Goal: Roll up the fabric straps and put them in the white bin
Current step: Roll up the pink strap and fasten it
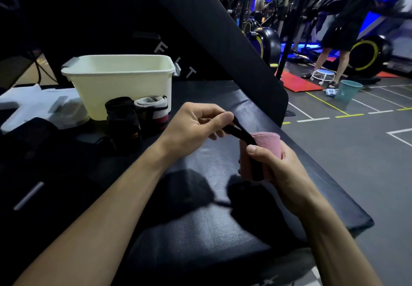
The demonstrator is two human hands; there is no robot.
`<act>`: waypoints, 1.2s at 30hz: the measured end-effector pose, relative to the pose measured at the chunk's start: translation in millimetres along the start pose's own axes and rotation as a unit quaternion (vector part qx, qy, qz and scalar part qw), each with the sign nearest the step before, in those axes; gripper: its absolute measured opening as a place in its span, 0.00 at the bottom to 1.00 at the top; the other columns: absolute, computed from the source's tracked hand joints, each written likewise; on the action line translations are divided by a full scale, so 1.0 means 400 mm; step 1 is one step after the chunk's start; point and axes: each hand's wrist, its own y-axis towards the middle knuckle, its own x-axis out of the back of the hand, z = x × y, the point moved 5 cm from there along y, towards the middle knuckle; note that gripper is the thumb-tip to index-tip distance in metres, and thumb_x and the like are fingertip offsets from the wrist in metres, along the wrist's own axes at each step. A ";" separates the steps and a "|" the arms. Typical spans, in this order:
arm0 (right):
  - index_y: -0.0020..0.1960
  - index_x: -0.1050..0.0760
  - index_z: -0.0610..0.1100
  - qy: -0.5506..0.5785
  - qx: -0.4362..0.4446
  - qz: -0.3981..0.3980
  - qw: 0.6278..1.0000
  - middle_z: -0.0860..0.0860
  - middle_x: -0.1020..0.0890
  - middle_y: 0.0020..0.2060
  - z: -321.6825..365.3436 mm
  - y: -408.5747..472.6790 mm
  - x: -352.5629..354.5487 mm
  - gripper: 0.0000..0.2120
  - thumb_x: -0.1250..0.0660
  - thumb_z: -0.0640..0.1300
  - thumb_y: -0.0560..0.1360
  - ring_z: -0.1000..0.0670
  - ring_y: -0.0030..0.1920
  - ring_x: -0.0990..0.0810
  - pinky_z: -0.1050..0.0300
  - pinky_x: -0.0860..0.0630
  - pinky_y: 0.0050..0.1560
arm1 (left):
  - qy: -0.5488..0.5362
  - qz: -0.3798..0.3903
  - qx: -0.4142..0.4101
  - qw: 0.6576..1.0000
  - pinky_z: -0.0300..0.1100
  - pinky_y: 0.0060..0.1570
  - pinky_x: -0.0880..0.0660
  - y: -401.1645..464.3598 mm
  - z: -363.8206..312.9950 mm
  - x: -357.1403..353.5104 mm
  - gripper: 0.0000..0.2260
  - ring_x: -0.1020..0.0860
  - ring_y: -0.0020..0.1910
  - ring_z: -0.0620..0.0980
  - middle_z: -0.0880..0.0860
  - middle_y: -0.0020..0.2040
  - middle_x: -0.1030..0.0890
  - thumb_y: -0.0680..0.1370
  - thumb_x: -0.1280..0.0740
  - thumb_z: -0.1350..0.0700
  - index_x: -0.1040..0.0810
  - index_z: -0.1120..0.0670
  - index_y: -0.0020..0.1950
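Bench padding (200, 230), black and slightly textured, fills most of my view. My white bin (120, 85) sits on it at about eleven o'clock from my hands, well apart from them, and I cannot see whether anything lies inside. Just in front of the bin, at its near wall, rest a black rolled strap (123, 118) and a grey rolled strap (152, 112). At one o'clock from centre I hold the pink roll (267, 144). It looks soft and light, likely to spring loose, so I judge it best gripped round its middle. My right hand (276, 167) curls round it, thumb pressing the black closure tab (254, 163) against its side. My left hand (198, 127) pinches the tab's free end between thumb and fingers, pulling it taut.
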 end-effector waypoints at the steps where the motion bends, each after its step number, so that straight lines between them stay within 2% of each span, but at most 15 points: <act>1: 0.57 0.24 0.36 -0.005 0.000 -0.003 1.000 0.29 0.20 0.52 -0.001 0.000 -0.001 0.39 0.18 0.63 0.60 0.39 0.45 0.18 0.26 0.21 0.50 | -0.009 -0.013 0.014 1.000 0.42 0.39 0.21 0.000 0.009 0.007 0.08 0.18 0.37 0.50 0.58 0.40 0.15 0.78 0.29 0.54 0.15 0.58 0.49; 4: 0.58 0.23 0.40 -0.010 0.007 0.001 1.000 0.33 0.18 0.52 -0.009 0.002 0.002 0.39 0.17 0.65 0.59 0.37 0.47 0.17 0.26 0.21 0.51 | -0.032 -0.019 0.049 0.998 0.44 0.40 0.18 -0.003 0.026 0.010 0.08 0.16 0.37 0.54 0.61 0.43 0.14 0.75 0.26 0.57 0.17 0.60 0.51; 7: 0.59 0.23 0.41 -0.002 0.015 0.005 1.000 0.34 0.17 0.53 -0.007 0.002 0.004 0.38 0.17 0.64 0.60 0.30 0.53 0.18 0.26 0.21 0.53 | -0.062 -0.003 0.092 0.994 0.44 0.41 0.17 -0.008 0.034 0.003 0.09 0.14 0.38 0.53 0.58 0.41 0.13 0.73 0.27 0.54 0.18 0.59 0.48; 11: 0.60 0.24 0.40 0.002 0.024 -0.004 1.000 0.32 0.19 0.53 -0.003 0.000 0.009 0.41 0.17 0.64 0.58 0.38 0.47 0.17 0.29 0.19 0.50 | -0.214 0.046 0.164 0.962 0.40 0.40 0.19 -0.017 0.037 0.000 0.08 0.16 0.41 0.46 0.51 0.42 0.14 0.72 0.29 0.50 0.16 0.53 0.43; 14: 0.58 0.25 0.44 -0.020 0.033 -0.030 0.999 0.37 0.17 0.52 0.002 -0.003 0.007 0.41 0.17 0.66 0.55 0.35 0.49 0.16 0.28 0.20 0.52 | -0.300 0.059 0.187 0.934 0.32 0.29 0.27 -0.019 0.016 -0.015 0.09 0.23 0.30 0.41 0.48 0.36 0.19 0.74 0.33 0.49 0.18 0.52 0.41; 16: 0.58 0.26 0.45 -0.028 0.038 -0.041 0.998 0.40 0.17 0.51 0.006 -0.004 0.003 0.38 0.18 0.64 0.56 0.41 0.47 0.15 0.30 0.19 0.51 | -0.335 0.094 0.194 0.917 0.30 0.24 0.37 -0.020 0.009 -0.026 0.09 0.33 0.25 0.40 0.46 0.31 0.25 0.76 0.34 0.48 0.25 0.53 0.45; 18: 0.59 0.25 0.45 -0.029 0.046 -0.056 0.997 0.41 0.17 0.51 0.012 -0.005 0.002 0.37 0.19 0.63 0.58 0.46 0.46 0.17 0.30 0.19 0.51 | -0.326 0.135 0.215 0.911 0.32 0.22 0.45 -0.023 0.018 -0.030 0.09 0.39 0.24 0.39 0.45 0.28 0.31 0.80 0.34 0.49 0.25 0.53 0.44; 20: 0.61 0.25 0.42 0.011 0.047 -0.047 0.998 0.37 0.17 0.53 0.014 -0.002 0.004 0.40 0.17 0.64 0.58 0.42 0.47 0.17 0.30 0.19 0.50 | -0.293 0.156 0.247 0.910 0.34 0.22 0.50 -0.029 0.037 -0.034 0.15 0.42 0.24 0.39 0.45 0.27 0.35 0.83 0.37 0.50 0.23 0.51 0.37; 22: 0.61 0.22 0.39 0.088 0.040 0.012 0.995 0.36 0.17 0.51 0.019 -0.004 -0.008 0.40 0.17 0.63 0.58 0.39 0.47 0.17 0.39 0.16 0.47 | -0.276 0.146 0.274 0.910 0.35 0.23 0.51 -0.032 0.054 -0.047 0.19 0.44 0.24 0.40 0.44 0.27 0.38 0.84 0.39 0.50 0.24 0.49 0.34; 25: 0.58 0.17 0.43 0.163 0.047 0.144 0.975 0.41 0.15 0.51 0.044 -0.030 -0.068 0.24 0.24 0.56 0.69 0.44 0.50 0.15 0.52 0.18 0.48 | -0.252 0.120 0.286 0.917 0.37 0.23 0.53 -0.034 0.069 -0.082 0.18 0.45 0.23 0.40 0.44 0.26 0.40 0.85 0.40 0.50 0.30 0.50 0.35; 28: 0.62 0.18 0.43 0.175 0.054 0.189 0.965 0.42 0.16 0.57 0.060 -0.045 -0.102 0.25 0.26 0.58 0.71 0.45 0.58 0.17 0.52 0.19 0.53 | -0.206 0.088 0.270 0.937 0.35 0.23 0.51 -0.033 0.073 -0.104 0.17 0.43 0.22 0.40 0.45 0.26 0.39 0.86 0.41 0.49 0.33 0.50 0.37; 31: 0.64 0.20 0.41 0.185 0.044 0.224 0.956 0.40 0.19 0.57 0.070 -0.054 -0.118 0.28 0.25 0.57 0.71 0.43 0.58 0.20 0.48 0.22 0.56 | -0.163 0.036 0.255 0.952 0.32 0.20 0.42 -0.028 0.062 -0.109 0.18 0.37 0.20 0.41 0.46 0.25 0.33 0.86 0.40 0.49 0.31 0.51 0.37; 32: 0.65 0.22 0.39 0.192 0.037 0.234 0.953 0.39 0.20 0.57 0.078 -0.057 -0.127 0.26 0.26 0.55 0.74 0.43 0.58 0.21 0.48 0.23 0.57 | -0.157 0.025 0.257 0.953 0.33 0.21 0.40 -0.028 0.064 -0.111 0.17 0.35 0.20 0.42 0.46 0.25 0.31 0.86 0.39 0.49 0.29 0.53 0.39; 34: 0.65 0.24 0.37 0.194 0.037 0.287 0.937 0.39 0.21 0.57 0.091 -0.065 -0.146 0.17 0.39 0.41 0.79 0.43 0.58 0.21 0.49 0.25 0.60 | -0.157 0.031 0.263 0.951 0.35 0.24 0.37 -0.030 0.064 -0.120 0.14 0.32 0.23 0.43 0.47 0.28 0.27 0.85 0.39 0.47 0.26 0.55 0.46; 36: 0.65 0.24 0.38 0.204 0.036 0.327 0.922 0.40 0.20 0.57 0.092 -0.068 -0.147 0.17 0.42 0.39 0.80 0.43 0.59 0.20 0.51 0.24 0.61 | -0.163 0.046 0.263 0.950 0.35 0.24 0.36 -0.035 0.069 -0.128 0.12 0.31 0.25 0.42 0.47 0.30 0.26 0.85 0.39 0.47 0.25 0.54 0.49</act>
